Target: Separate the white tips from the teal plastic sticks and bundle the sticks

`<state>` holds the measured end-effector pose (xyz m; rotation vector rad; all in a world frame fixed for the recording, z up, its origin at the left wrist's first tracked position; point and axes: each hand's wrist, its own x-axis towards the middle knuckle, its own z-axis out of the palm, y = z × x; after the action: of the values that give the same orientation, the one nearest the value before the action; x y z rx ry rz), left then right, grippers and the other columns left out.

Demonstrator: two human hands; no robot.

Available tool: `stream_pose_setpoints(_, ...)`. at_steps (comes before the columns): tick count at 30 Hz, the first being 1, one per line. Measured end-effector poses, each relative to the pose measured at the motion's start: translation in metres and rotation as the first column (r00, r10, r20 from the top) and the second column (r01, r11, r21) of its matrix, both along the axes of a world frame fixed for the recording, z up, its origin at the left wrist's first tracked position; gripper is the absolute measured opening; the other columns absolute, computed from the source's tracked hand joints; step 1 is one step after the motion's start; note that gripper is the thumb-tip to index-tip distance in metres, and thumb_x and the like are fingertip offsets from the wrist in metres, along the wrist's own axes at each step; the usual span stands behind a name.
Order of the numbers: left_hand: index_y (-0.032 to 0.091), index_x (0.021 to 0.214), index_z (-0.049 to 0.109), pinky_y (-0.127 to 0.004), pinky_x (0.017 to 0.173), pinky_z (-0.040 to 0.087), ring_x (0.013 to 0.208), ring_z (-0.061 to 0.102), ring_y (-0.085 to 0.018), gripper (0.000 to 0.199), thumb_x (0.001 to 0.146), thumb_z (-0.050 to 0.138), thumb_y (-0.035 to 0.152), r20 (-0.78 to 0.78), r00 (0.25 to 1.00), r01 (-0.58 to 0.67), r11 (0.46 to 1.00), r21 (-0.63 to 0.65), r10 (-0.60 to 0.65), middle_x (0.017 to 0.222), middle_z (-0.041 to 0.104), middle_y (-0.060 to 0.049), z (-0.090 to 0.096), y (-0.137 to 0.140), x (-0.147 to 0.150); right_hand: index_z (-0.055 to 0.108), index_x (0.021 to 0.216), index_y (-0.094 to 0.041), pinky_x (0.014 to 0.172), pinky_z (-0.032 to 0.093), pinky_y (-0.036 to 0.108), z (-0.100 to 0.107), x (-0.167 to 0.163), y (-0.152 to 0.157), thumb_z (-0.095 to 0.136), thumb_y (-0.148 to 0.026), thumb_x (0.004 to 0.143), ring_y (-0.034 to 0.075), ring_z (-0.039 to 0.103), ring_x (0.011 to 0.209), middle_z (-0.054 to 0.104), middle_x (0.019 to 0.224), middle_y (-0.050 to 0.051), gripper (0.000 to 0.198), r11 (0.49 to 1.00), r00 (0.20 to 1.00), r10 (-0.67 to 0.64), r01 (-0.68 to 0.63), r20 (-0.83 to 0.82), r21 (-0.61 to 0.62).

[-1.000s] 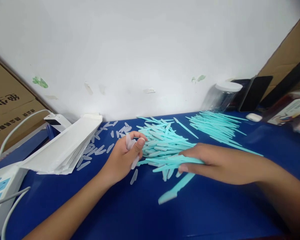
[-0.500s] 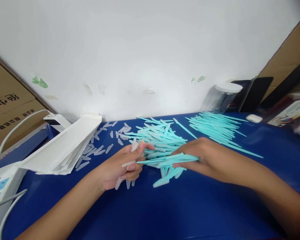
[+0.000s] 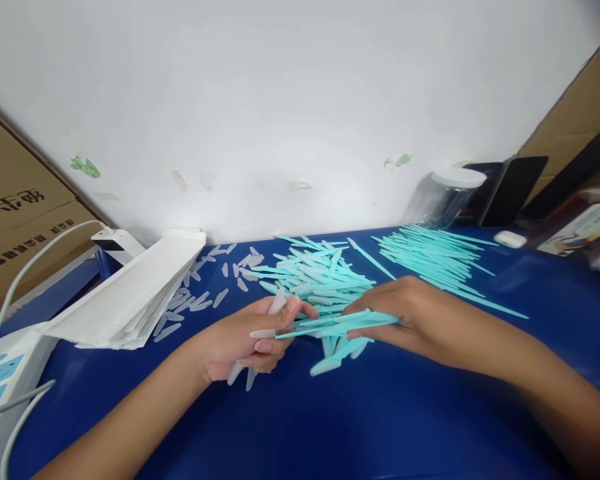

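My left hand (image 3: 253, 333) is closed around several small translucent white caps (image 3: 263, 333), which stick out between and below the fingers. My right hand (image 3: 387, 307) grips a bundle of slim turquoise sticks (image 3: 340, 323), shaped like eyebrow razors. One stick reaches left out of the bundle, and its narrow end lies close to a cap at my left fingers; whether they touch, I cannot tell. Behind both hands lies a jumbled pile of turquoise sticks with pale covered ends (image 3: 320, 270). Several of these poke out in front, below my right hand.
Loose caps (image 3: 180, 300) lie left of the pile. Further left are white paper sleeves (image 3: 135, 287) and a power strip (image 3: 10, 380) with cables. To the right lie bare turquoise sticks (image 3: 430, 257), with a lidded clear jar (image 3: 445, 200), a phone (image 3: 515, 190) and a white case (image 3: 510, 239) behind.
The outstretched stick's end has dipped slightly beside my left fingers. My left hand has shifted a little right, and the caps in it sit at different angles. My right hand has hardly moved.
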<state>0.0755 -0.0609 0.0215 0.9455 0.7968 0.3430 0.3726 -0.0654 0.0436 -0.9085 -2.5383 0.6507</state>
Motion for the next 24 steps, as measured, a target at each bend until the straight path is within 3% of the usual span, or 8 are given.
stream_pose_setpoints(18,0.020,0.123,0.061,-0.021,0.040,0.014,0.037,0.015,-0.005,0.044,0.106,0.057,0.060,0.063,0.998,0.010,1.000,-0.001,-0.010,0.051,0.036,0.013,-0.0020,-0.0018,0.0014,0.082,0.094,-0.021,0.063,0.047,0.028,0.0006,-0.0037,0.0002,0.066,-0.052,0.105,0.020,0.069,0.066,0.077,0.077,0.006,0.037,0.997,1.000,-0.002,0.000,-0.026,-0.072)
stream_pose_setpoints(24,0.019,0.121,0.062,-0.020,0.039,0.013,0.038,0.014,-0.004,0.048,0.104,0.058,0.064,0.002,1.000,-0.002,1.000,0.016,0.002,0.052,0.035,0.014,0.0003,-0.0044,0.0063,0.082,0.098,-0.021,0.065,0.049,0.028,0.0013,-0.0045,-0.0005,0.062,-0.052,0.108,0.020,0.071,0.069,0.079,0.082,0.006,0.038,0.996,0.999,0.024,-0.026,-0.023,-0.080)
